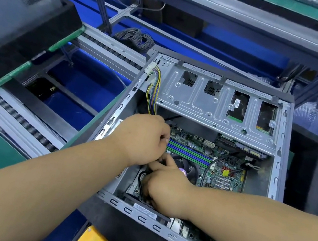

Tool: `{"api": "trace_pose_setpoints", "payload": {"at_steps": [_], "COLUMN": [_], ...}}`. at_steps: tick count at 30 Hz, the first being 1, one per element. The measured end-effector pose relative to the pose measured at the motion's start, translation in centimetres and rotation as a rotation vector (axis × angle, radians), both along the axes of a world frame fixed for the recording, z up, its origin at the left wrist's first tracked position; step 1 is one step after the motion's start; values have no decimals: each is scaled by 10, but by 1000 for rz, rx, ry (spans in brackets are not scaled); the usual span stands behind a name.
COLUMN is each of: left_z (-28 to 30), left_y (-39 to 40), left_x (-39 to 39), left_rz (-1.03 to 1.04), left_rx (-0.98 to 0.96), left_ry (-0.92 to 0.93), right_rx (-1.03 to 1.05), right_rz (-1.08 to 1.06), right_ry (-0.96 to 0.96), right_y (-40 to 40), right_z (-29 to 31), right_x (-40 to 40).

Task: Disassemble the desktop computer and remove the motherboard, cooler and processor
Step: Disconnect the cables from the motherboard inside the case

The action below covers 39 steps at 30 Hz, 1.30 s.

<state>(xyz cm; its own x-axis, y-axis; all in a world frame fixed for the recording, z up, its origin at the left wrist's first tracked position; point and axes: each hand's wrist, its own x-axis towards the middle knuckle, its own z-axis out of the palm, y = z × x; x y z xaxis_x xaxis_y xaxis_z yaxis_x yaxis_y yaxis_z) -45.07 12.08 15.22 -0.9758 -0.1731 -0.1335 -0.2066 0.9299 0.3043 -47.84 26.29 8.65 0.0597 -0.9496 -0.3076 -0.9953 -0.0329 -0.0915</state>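
Both hands work inside the open computer case.
Head view: the left hand grips the multicoloured cable bundle; the right hand, fingers curled, rests on the cooler at the motherboard's near-left corner; its grasp is hidden.

1 head-worn camera looks forward and steeply down from close above, both forearms reaching in from the bottom edge. The fingers sit near frame centre, inside the open computer case; a conveyor runs to their left.
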Motion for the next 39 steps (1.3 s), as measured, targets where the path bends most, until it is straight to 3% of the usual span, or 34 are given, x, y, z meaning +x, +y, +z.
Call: {"api": "trace_pose_setpoints", "payload": {"at_steps": [15,19,24,27,31,39], "left_z": [3,2,0,1,3,3], "left_y": [1,1,1,1,1,0], "left_x": [0,1,-1,-1,-2,-2], "left_rz": [-2,-1,15,7,10,-9], "left_rx": [-15,-20,-25,-22,-14,-1], "left_ry": [-22,-11,-38,-54,-53,-21], "right_rx": [-32,-140,-134,-117,-95,-13], "right_rz": [-3,-105,-86,-78,-202,-356], "right_ry": [-142,-430,-304,-382,-622,-624], "right_y": [0,6,4,-1,-4,14], "right_z": [10,22,23,29,41,66], "right_x": [-5,-18,-17,-22,-40,-54]}}
